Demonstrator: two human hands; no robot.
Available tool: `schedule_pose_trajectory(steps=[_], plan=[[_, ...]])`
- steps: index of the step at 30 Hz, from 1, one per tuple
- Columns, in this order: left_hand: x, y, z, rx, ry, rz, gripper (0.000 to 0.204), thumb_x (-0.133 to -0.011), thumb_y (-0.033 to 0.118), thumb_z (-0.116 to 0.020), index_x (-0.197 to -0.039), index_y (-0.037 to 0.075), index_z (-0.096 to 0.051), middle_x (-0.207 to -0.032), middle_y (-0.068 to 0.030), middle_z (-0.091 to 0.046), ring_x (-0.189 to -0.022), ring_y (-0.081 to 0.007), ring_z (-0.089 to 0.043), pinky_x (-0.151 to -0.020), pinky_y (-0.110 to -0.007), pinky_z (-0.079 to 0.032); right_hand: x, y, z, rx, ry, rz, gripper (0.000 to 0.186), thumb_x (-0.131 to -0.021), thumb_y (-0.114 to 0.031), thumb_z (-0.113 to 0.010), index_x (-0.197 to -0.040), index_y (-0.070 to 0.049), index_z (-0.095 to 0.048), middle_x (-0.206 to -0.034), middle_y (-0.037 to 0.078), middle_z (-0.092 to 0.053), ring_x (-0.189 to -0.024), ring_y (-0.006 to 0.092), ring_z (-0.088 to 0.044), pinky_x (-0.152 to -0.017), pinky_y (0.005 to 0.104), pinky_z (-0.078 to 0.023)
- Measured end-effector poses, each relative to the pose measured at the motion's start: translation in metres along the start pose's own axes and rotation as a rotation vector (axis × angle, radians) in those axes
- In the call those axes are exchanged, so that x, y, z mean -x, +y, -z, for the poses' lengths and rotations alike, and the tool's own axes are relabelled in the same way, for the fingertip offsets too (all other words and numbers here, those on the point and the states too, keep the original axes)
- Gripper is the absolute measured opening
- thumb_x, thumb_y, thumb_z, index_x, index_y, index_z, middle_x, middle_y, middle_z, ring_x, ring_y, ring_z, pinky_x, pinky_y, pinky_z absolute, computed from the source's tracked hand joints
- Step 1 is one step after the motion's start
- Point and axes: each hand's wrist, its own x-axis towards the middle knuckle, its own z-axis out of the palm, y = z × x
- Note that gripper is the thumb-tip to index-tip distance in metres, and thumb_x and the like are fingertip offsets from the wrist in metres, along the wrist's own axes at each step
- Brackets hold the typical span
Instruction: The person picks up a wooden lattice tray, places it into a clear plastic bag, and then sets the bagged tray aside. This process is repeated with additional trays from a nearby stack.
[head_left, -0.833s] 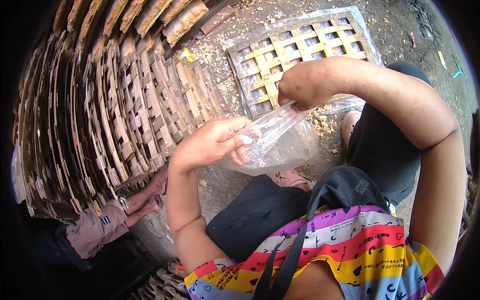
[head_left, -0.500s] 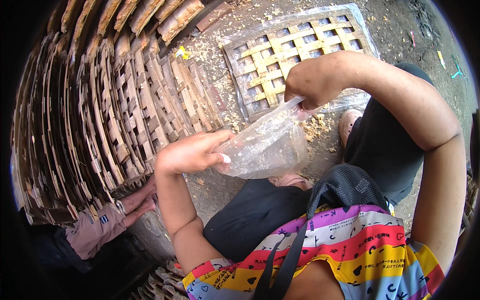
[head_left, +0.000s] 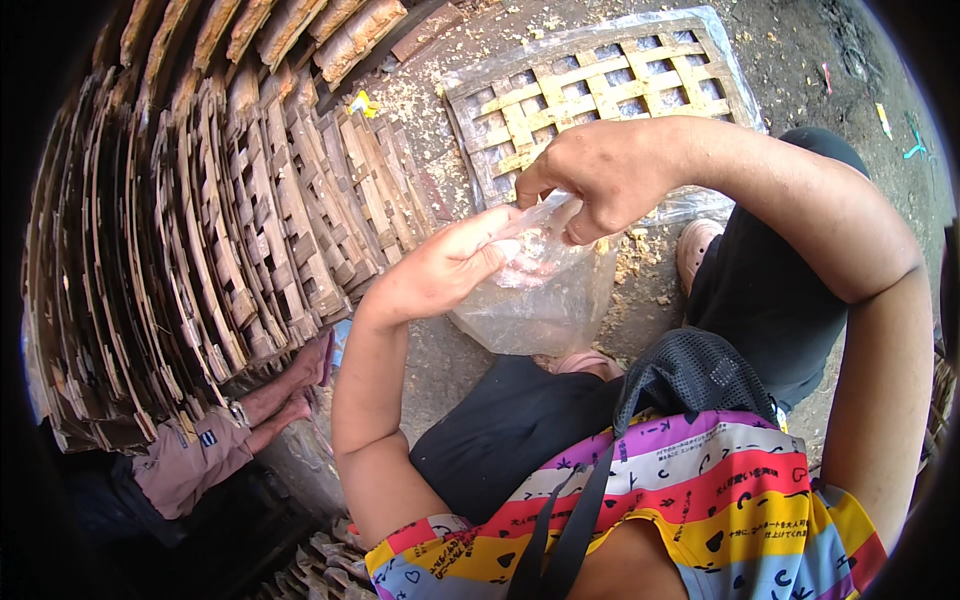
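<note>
A clear plastic bag (head_left: pixel 545 310) hangs between my two hands, its mouth bunched at the top and its lower part loose. My left hand (head_left: pixel 440 265) pinches one side of the mouth between thumb and fingers. On the other side, my right hand (head_left: pixel 605 180) grips the rim with its fingers bent down. The hands almost meet over the opening. Inside the bag nothing distinct shows. Just beyond, a square wooden lattice tray (head_left: pixel 600 85) lies on plastic sheeting, partly covered by my right hand and forearm.
Tall stacks of wooden lattice trays (head_left: pixel 240 200) fill the left side. Pale crumbs (head_left: pixel 640 262) are scattered over the ground around the lattice tray. Another person's hands (head_left: pixel 290 395) and sleeve show at lower left beside the stacks. A small yellow wrapper (head_left: pixel 364 104) lies by the stack.
My left hand has moved up and right toward the right hand, which came slightly left. The bag's mouth has gone from stretched wide to bunched together.
</note>
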Motion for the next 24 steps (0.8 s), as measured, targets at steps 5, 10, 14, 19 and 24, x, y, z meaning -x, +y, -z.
schedule_pose_trajectory(steps=[5,10,14,19,24], plan=[[0.007,-0.004,0.003,-0.031,-0.022,-0.005,0.04,-0.1,0.011,-0.047,-0.136,-0.005,-0.044,-0.125,-0.0102,-0.058,-0.117,-0.0158,-0.051,-0.1,-0.031,-0.041,-0.01,-0.028,-0.009,0.049,0.044,-0.134,0.042,-0.074,-0.033,-0.077,-0.103,-0.004,-0.071,-0.088,0.02,-0.07,-0.089,0.0321,-0.069,-0.079,0.0414,-0.054],[0.011,-0.008,0.009,0.172,-0.15,0.155,0.054,-0.093,0.0,-0.047,-0.144,-0.008,-0.032,-0.134,-0.014,-0.053,-0.12,-0.0209,-0.053,-0.104,-0.036,-0.039,-0.013,-0.02,-0.018,-0.009,0.116,-0.066,0.03,-0.073,-0.022,-0.075,-0.096,-0.003,-0.069,-0.082,0.017,-0.069,-0.083,0.0322,-0.068,-0.074,0.0403,-0.052],[0.014,-0.007,0.002,0.375,-0.269,0.148,0.055,-0.094,-0.002,-0.042,-0.147,-0.007,-0.027,-0.131,-0.0156,-0.056,-0.12,-0.0218,-0.055,-0.102,-0.037,-0.042,-0.007,-0.013,0.001,-0.05,-0.097,-0.068,0.034,-0.075,-0.013,-0.066,-0.107,-0.002,-0.069,-0.089,0.019,-0.07,-0.09,0.0317,-0.068,-0.081,0.0398,-0.052],[0.015,-0.011,0.005,0.049,-0.211,0.165,0.04,-0.098,0.004,-0.047,-0.137,-0.006,-0.042,-0.121,-0.0125,-0.061,-0.111,-0.018,-0.058,-0.095,-0.033,-0.046,-0.006,-0.021,0.003,-0.211,-0.209,-0.106,0.034,-0.076,-0.005,-0.063,-0.11,-0.002,-0.068,-0.09,0.018,-0.071,-0.089,0.0282,-0.069,-0.079,0.0398,-0.052],[0.011,-0.003,-0.006,0.037,-0.019,0.201,0.027,-0.096,0.009,-0.059,-0.119,-0.006,-0.058,-0.106,-0.0063,-0.066,-0.097,-0.012,-0.062,-0.086,-0.028,-0.05,-0.008,-0.022,-0.007,-0.307,0.0,-0.054,0.022,-0.079,-0.003,-0.067,-0.102,-0.001,-0.068,-0.082,0.011,-0.07,-0.08,0.0182,-0.066,-0.073,0.0333,-0.05]])
